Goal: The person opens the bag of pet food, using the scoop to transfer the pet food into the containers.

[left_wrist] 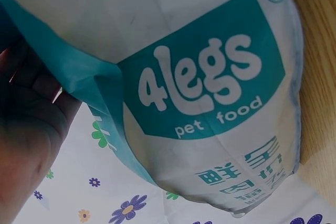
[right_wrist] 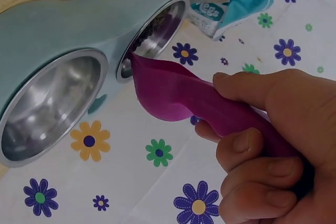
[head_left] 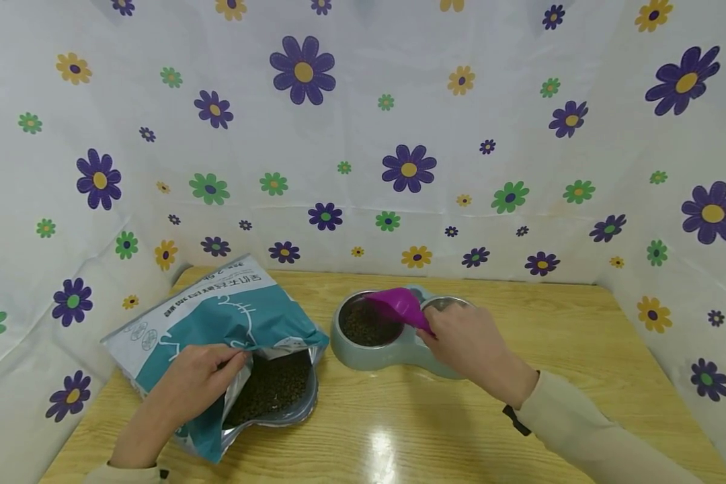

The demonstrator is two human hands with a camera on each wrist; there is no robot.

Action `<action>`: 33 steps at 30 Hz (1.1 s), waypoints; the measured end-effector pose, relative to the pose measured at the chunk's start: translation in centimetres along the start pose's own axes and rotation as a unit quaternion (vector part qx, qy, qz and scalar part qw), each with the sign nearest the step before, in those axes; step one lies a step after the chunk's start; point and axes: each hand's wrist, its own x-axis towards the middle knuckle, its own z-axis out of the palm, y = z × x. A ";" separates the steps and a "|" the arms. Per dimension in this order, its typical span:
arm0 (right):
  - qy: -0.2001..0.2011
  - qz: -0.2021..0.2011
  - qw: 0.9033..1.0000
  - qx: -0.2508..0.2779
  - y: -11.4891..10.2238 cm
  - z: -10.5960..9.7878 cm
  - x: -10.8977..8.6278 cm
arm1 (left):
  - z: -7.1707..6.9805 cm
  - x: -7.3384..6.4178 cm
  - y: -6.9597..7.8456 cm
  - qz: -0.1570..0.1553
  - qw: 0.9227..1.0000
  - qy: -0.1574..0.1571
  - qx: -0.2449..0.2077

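My right hand [head_left: 468,339] grips the handle of a magenta scoop [right_wrist: 168,90], its mouth tipped over the left bowl of a grey-green double pet bowl [head_left: 363,359]. Brown kibble [head_left: 363,326] covers the bottom of that steel bowl. The right steel bowl [right_wrist: 52,106] shows bare metal in the right wrist view. On the left, my left hand [head_left: 196,376] pinches the upper edge of a teal and white pet food bag [head_left: 218,309]. The bag lies on its side with its mouth held apart, and more kibble [head_left: 275,386] shows inside.
Everything stands on a wood-grain table [head_left: 538,329]. A white cloth with printed flowers [head_left: 351,121] hangs behind the table and along both sides. The bag takes up the table's left part, close beside the double bowl.
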 end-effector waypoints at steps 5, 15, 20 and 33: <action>0.012 0.009 1.000 0.001 0.5 -0.1 -0.4 | -0.1 -0.1 0.1 -0.006 1.000 -0.004 0.000; -0.157 0.184 0.876 0.416 3.7 -1.4 -2.3 | -0.1 0.0 0.1 -0.012 1.000 -0.009 0.000; -0.275 0.180 0.761 0.559 4.2 -1.5 -4.1 | -0.1 0.0 0.0 -0.009 1.000 -0.006 0.006; -0.328 0.145 0.720 0.594 -0.2 0.2 -5.5 | -0.3 0.1 0.3 -0.015 1.000 -0.014 0.001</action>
